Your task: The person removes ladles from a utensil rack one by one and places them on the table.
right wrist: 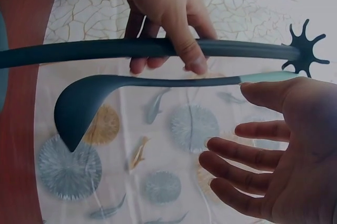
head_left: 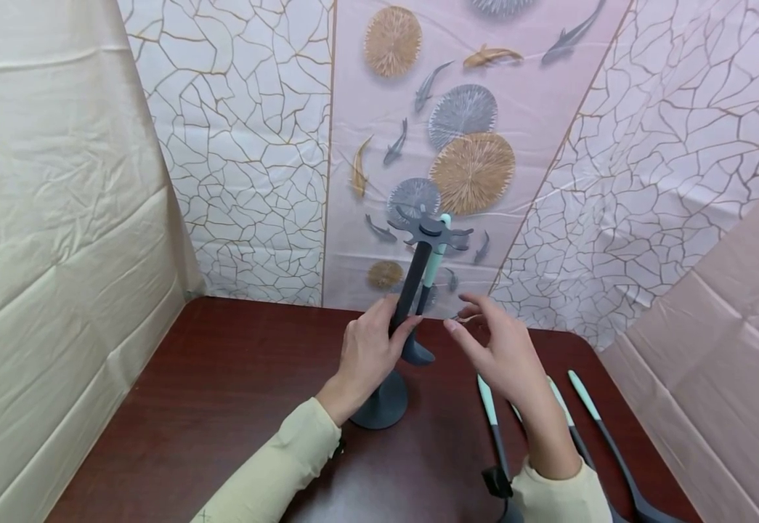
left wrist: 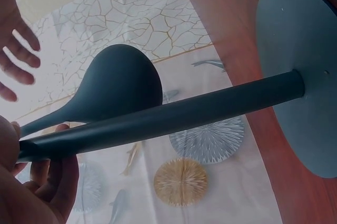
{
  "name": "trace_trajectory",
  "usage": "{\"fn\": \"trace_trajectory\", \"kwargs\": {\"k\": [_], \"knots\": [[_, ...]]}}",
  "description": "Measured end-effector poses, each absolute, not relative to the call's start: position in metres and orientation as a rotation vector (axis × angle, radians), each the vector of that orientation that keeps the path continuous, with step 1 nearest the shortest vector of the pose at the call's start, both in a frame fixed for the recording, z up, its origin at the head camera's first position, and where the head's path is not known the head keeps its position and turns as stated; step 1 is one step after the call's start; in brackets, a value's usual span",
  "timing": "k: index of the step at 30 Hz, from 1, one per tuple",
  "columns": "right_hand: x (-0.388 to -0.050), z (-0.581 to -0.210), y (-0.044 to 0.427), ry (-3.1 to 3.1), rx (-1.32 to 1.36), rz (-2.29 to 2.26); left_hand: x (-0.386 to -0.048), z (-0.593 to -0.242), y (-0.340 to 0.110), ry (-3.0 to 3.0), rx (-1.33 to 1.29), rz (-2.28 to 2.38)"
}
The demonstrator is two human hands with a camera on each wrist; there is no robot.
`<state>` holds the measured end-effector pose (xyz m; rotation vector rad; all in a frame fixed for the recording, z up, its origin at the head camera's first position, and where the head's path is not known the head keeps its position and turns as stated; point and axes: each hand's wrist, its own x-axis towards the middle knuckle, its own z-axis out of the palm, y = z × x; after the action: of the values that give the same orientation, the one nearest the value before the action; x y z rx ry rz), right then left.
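My left hand (head_left: 369, 349) grips the dark pole of a utensil stand (head_left: 412, 280), fingers and thumb curled round it. The stand has a round base (head_left: 382, 403) and a hooked, star-shaped top (head_left: 428, 231). From that top hangs a ladle (right wrist: 79, 108) with a mint-green handle (head_left: 433, 267), its dark bowl (left wrist: 118, 84) low beside the pole. To the right of the ladle my right hand (head_left: 500, 356) is held with fingers spread and loosely bent, holding nothing. Its thumb is close to the handle in the right wrist view; whether they touch I cannot tell.
Several mint-handled utensils lie on the right of the dark red table (head_left: 222, 407), among them one with a slim handle (head_left: 486, 399) and another at the far right (head_left: 585, 396). My right forearm partly covers them. Patterned cloth (head_left: 255, 145) hangs behind the table.
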<state>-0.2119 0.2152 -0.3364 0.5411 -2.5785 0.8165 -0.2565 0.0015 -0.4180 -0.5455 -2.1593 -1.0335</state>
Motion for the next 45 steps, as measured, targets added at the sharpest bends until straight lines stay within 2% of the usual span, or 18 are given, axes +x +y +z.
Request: {"fn": "trace_trajectory", "kwargs": {"k": [45], "knots": [[-0.240, -0.294, 0.161, -2.233, 0.606, 1.081, -0.257, -0.419, 0.001, -2.116, -0.551, -1.075]]}}
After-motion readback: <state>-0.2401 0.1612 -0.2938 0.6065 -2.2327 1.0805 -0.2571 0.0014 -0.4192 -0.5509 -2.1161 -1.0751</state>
